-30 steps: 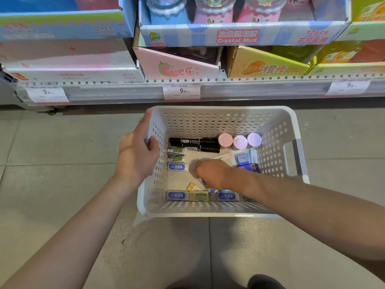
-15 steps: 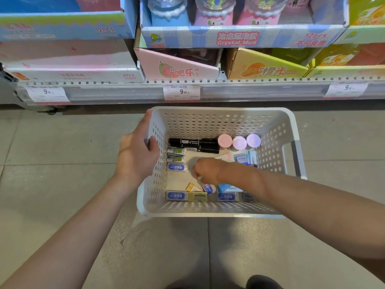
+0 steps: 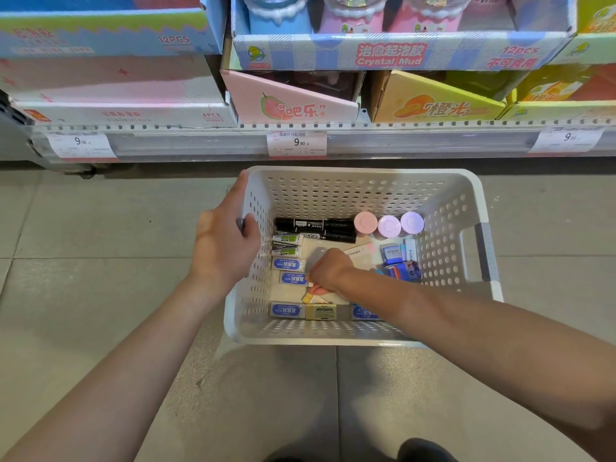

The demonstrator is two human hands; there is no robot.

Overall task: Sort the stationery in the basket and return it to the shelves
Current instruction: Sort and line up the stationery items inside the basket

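I see basket (image 3: 466, 208) white, round-hole pattern | markers (image 3: 315, 225) black | three round lids (image 3: 388, 225) pink, lilac, lilac | erasers (image 3: 287, 263) blue-labelled | floor (image 3: 83, 261) grey tile | Crystal Mud box (image 3: 400, 55) blue-checked

A shop aisle, likely the stationery and toy section. A low shelf (image 3: 400, 141) carries printed price tags (image 3: 296, 144) reading 9.90 along its edge, with retail display cartons (image 3: 393, 53) marked "Crystal Mud" and "12pcs" stacked above a tiled floor (image 3: 83, 261).
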